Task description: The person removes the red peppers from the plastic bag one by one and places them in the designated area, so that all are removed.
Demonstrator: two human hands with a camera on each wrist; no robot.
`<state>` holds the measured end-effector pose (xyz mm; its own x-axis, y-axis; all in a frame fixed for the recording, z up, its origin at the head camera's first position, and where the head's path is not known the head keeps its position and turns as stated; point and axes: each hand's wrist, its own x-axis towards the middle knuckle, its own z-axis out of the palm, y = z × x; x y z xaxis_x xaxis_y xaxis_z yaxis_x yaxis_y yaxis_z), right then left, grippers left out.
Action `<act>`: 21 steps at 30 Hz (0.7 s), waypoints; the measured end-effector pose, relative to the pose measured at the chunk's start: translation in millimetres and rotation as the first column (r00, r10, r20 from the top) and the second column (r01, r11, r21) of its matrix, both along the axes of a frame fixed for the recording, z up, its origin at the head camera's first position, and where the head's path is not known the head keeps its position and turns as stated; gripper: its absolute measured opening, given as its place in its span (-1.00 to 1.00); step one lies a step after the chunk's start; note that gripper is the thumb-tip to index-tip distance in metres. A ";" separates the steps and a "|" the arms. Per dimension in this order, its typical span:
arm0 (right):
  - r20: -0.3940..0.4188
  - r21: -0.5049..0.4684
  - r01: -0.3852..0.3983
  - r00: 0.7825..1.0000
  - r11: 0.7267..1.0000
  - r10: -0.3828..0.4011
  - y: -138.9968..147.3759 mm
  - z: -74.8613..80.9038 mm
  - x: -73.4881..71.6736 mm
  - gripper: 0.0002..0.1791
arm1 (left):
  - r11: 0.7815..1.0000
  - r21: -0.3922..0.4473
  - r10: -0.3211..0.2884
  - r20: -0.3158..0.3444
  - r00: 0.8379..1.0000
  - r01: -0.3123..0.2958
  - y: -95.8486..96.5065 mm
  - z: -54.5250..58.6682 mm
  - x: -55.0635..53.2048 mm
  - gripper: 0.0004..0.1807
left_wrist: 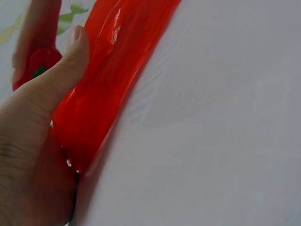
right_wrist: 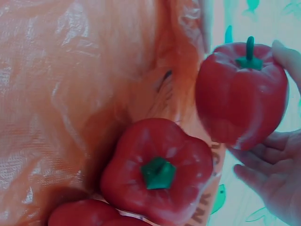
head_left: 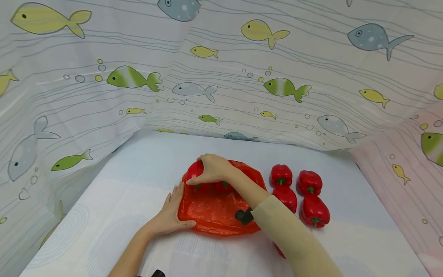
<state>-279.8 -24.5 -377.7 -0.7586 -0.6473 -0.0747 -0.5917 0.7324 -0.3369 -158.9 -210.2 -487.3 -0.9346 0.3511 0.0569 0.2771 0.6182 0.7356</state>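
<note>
My right hand (head_left: pixel 212 169) grips a red bell pepper (head_left: pixel 195 173) at the far left inside of an orange-red plastic bag (head_left: pixel 207 227), whose mouth is spread wide. In the right wrist view, the thumb and fingers of that hand lie around the gripped pepper (right_wrist: pixel 242 96), its green stem upward. Beside it inside the bag sits another red bell pepper (right_wrist: pixel 160 172), and part of a third (right_wrist: pixel 89 216) shows at the frame's bottom. My left hand (head_left: pixel 168 215) rests against the bag's left rim, fingers straight and thumb extended (left_wrist: pixel 61 70) along the near side.
To the right of the bag, several red bell peppers (head_left: pixel 314 211) lie on the white table cover (head_left: pixel 149 165). One more pepper (head_left: pixel 279 250) is mostly hidden under the right sleeve (head_left: pixel 294 234). A fish-patterned curtain (head_left: pixel 225 65) surrounds the table at the back and sides.
</note>
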 end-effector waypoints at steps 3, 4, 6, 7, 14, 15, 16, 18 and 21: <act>-0.087 -0.078 -0.014 0.996 0.997 0.007 1.5 7.2 4.7 -0.03 | 1.000 0.003 0.006 0.002 1.000 -0.006 0.4 -0.2 -0.9 0.38; -0.115 -0.111 -0.021 0.993 0.994 0.008 2.4 8.8 6.0 -0.03 | 1.000 0.004 0.007 0.004 1.000 -0.008 0.6 -0.3 -1.1 0.38; -0.168 -0.185 -0.047 0.986 0.982 0.016 5.4 11.6 8.0 -0.03 | 1.000 0.004 0.006 0.005 1.000 -0.006 0.7 -1.0 -1.3 0.38; -0.197 -0.222 -0.065 0.980 0.973 0.021 7.2 12.7 8.5 -0.03 | 1.000 0.005 0.006 0.005 1.000 -0.006 0.7 -1.5 -1.5 0.38; -0.380 -0.388 -0.177 0.925 0.904 0.018 20.5 16.0 6.1 -0.01 | 1.000 -0.001 0.003 -0.003 1.000 -0.003 0.5 -2.2 -1.9 0.38; -0.394 -0.402 -0.181 0.919 0.897 0.009 21.8 16.4 5.7 0.00 | 1.000 0.000 0.002 -0.005 1.000 -0.002 0.3 -1.9 -1.9 0.38; -0.407 -0.416 -0.186 0.914 0.890 0.001 23.1 16.8 5.3 0.00 | 1.000 0.002 0.002 -0.005 1.000 -0.002 0.2 -1.7 -1.9 0.38; -0.425 -0.435 -0.194 0.905 0.879 -0.011 25.6 17.6 4.8 0.00 | 1.000 0.001 0.000 -0.008 1.000 0.000 -0.1 -1.5 -1.9 0.37; -0.454 -0.455 -0.218 0.891 0.863 -0.014 28.5 19.4 4.2 0.00 | 1.000 0.003 -0.004 -0.015 1.000 0.004 -0.6 -1.9 -1.9 0.37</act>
